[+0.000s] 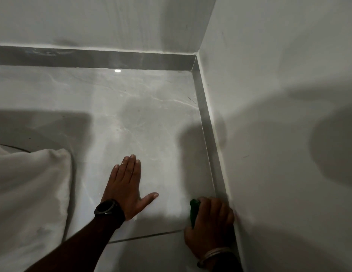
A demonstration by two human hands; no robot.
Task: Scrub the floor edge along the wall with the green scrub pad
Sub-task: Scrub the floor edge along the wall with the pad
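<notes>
Mid-scrub at near right: right hand (209, 222) clamped on pad (194, 212) against skirting (207, 132), left hand (126, 185) spread flat on floor (147, 124); next, probably pushed farther along the edge.

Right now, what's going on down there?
Left hand flat on floor, empty. Right hand shut on green scrub pad at skirting. Nothing ahead along the edge.

Under your flat left hand (126, 185) lies glossy, veined marble-look floor tile (143, 118), a polished skirting strip (207, 122) and matt painted wall (279, 95) beside your right hand (209, 222), soft white cloth (29, 185) further left.
</notes>
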